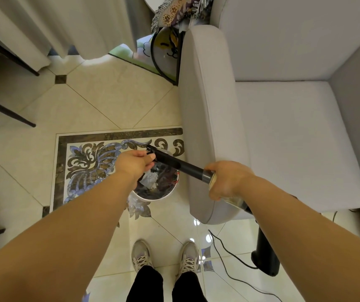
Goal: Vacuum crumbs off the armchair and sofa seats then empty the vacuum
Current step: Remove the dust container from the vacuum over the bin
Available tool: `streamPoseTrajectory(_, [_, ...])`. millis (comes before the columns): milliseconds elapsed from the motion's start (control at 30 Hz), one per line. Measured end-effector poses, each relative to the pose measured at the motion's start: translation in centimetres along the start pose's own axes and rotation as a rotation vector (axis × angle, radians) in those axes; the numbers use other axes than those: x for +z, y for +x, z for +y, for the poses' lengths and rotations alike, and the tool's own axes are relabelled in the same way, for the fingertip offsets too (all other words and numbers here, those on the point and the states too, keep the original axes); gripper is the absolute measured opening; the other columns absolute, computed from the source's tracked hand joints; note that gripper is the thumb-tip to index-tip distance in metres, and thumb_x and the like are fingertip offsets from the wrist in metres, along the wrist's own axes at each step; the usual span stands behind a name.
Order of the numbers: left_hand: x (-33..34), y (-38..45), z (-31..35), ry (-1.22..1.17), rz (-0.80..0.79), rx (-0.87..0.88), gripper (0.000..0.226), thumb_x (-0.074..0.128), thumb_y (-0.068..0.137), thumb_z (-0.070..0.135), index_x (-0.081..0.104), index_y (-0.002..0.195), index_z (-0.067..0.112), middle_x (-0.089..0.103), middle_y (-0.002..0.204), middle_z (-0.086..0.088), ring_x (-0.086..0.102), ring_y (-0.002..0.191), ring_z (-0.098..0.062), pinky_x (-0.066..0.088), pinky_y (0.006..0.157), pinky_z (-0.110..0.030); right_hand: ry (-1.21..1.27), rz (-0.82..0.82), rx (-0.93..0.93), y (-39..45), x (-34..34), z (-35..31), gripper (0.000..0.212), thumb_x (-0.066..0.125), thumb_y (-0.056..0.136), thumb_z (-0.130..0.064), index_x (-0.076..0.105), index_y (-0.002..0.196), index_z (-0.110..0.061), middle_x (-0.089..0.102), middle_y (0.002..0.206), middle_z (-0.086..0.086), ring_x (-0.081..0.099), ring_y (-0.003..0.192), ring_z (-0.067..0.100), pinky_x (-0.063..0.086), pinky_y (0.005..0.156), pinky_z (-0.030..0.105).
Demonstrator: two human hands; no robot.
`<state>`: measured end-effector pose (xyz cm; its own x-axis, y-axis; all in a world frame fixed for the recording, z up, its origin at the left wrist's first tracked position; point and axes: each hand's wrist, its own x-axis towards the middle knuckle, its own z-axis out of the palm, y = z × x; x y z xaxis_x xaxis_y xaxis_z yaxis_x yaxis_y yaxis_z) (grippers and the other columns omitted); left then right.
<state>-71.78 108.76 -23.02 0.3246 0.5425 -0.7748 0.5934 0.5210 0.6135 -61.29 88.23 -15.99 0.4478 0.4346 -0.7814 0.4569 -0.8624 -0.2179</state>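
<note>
I hold a black handheld vacuum (pixel 183 167) level over a small round waste bin (pixel 157 186) on the floor. My right hand (pixel 227 179) is wrapped around its body near the clear dust cup. My left hand (pixel 135 163) grips the brush nozzle end above the bin. The bin holds a dark liner with crumpled white paper. The light grey armchair (pixel 283 131) stands to the right, its seat bare and its left armrest just beside the bin.
My two feet in light sneakers (pixel 163 256) stand on glossy cream tiles with a dark ornate inlay. A black cable (pixel 229 258) trails on the floor at right. Curtains hang at the upper left, and a dark table leg (pixel 9 114) stands on the left.
</note>
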Motion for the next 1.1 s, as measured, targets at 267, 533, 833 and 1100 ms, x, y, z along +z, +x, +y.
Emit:
streamPoseTrajectory(267, [-1.4,1.5,-0.2,0.079,0.057,-0.018,0.019,0.049,0.089,-0.009,0.059,0.086,0.007,0.060,0.084,-0.007,0.058,0.082,-0.024,0.052,0.072,-0.027,0.000,0.024,0.030,-0.2,0.0,0.1,0.047,0.075,0.068,-0.022,0.056,0.109,-0.037,0.058,0.085,-0.006,0.055,0.075,0.013,0.042,0.055,0.023])
streamPoseTrajectory(533, [0.7,-0.7,0.1,0.041,-0.172,-0.020,0.045,0.055,0.089,-0.007,0.052,0.131,0.009,0.063,0.116,-0.013,0.062,0.103,-0.022,0.050,0.082,-0.028,0.035,0.029,0.023,-0.5,0.4,-0.3,0.050,0.074,0.067,-0.022,0.057,0.111,-0.037,0.058,0.084,-0.006,0.055,0.075,0.014,0.043,0.056,0.024])
streamPoseTrajectory(833, [0.0,-0.5,0.4,-0.097,-0.035,0.009,0.015,0.061,0.087,-0.003,0.061,0.098,0.007,0.065,0.095,-0.012,0.066,0.078,-0.015,0.052,0.078,-0.023,0.067,0.024,0.019,-0.9,0.4,-0.8,0.047,0.076,0.068,-0.022,0.056,0.108,-0.036,0.057,0.084,-0.006,0.054,0.075,0.013,0.038,0.053,0.022])
streamPoseTrajectory(1100, [-1.3,1.2,-0.3,0.263,0.096,0.059,0.016,0.057,0.085,-0.005,0.063,0.084,0.011,0.067,0.103,-0.020,0.064,0.084,-0.024,0.056,0.086,-0.041,0.064,0.020,0.035,-1.2,0.9,-1.2,0.047,0.076,0.069,-0.023,0.055,0.109,-0.036,0.056,0.084,-0.006,0.052,0.073,0.011,0.037,0.053,0.021])
